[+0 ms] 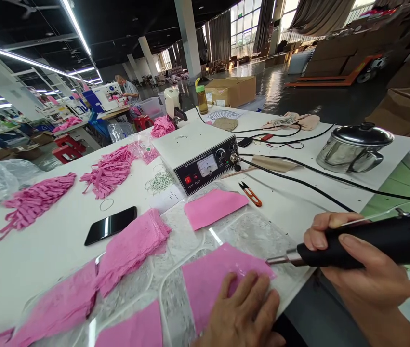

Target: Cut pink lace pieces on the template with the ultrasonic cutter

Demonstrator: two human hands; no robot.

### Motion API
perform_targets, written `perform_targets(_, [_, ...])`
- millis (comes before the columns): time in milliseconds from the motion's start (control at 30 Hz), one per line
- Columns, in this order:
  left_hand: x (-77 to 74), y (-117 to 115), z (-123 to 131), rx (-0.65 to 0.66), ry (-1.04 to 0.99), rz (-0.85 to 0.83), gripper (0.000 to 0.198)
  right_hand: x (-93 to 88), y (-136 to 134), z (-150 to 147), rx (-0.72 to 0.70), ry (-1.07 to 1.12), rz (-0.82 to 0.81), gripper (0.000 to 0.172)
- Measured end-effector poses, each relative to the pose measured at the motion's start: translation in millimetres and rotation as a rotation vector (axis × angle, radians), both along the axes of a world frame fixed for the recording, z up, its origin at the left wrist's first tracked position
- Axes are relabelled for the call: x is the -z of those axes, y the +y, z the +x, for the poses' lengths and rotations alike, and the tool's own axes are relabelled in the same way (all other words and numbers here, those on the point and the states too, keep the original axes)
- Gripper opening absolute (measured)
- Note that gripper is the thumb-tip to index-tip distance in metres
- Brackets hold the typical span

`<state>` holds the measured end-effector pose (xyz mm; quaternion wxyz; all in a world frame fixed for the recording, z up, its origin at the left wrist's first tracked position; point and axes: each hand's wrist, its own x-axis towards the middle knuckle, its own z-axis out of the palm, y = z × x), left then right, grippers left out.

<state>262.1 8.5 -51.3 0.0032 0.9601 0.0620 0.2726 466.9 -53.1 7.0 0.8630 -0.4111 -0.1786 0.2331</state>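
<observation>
My right hand (363,260) is wrapped round a black ultrasonic hand tool (374,241) with a narrow metal tip. The tip meets the right corner of a pink fabric piece (205,279), which lies on a clear plastic template sheet (251,229). My left hand (243,311) rests on that fabric with its fingers spread. Behind it lies another pink piece (215,207). To the left is a pile of pink pieces (132,246), and a further pink piece (132,327) lies at the near edge.
A control box (205,166) with a dial stands behind the fabric, cables running right. Orange thread snips (251,193), a phone (111,225), rubber bands (159,181), pink bundles (109,168) and a lidded glass pot (352,149) lie about. A person (129,89) works farther back.
</observation>
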Motion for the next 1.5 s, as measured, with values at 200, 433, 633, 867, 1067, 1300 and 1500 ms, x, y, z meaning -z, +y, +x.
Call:
perform_targets(200, [1.6, 0, 2, -0.003, 0.008, 0.030, 0.044, -2.6, -1, -2, 0.008, -0.056, -0.042, 0.009])
perform_targets(433, [8.1, 0, 4, 0.000, -0.050, 0.065, 0.045, -9.2, 4, -6, 0.037, -0.026, -0.055, 0.010])
perform_targets(633, [13.4, -3, 3, -0.012, -0.071, 0.031, 0.044, -10.2, 13, -12, -0.008, -0.081, -0.031, 0.012])
perform_targets(867, [19.0, -2, 3, -0.019, -0.057, 0.094, 0.047, 0.8, 14, -11, -0.070, -0.138, 0.000, 0.011])
perform_targets(1067, [23.2, -3, 5, -0.026, -0.062, 0.135, 0.052, -5.9, 15, -12, -0.065, -0.150, -0.048, 0.011])
perform_targets(1300, [20.2, -4, 7, -0.041, -0.064, 0.127, 0.052, -9.1, 25, -19, -0.039, -0.121, -0.016, 0.013])
perform_targets(1500, [21.5, -4, 6, -0.030, 0.003, 0.163, 0.051, -5.9, 34, -24, -0.092, -0.149, 0.008, 0.012])
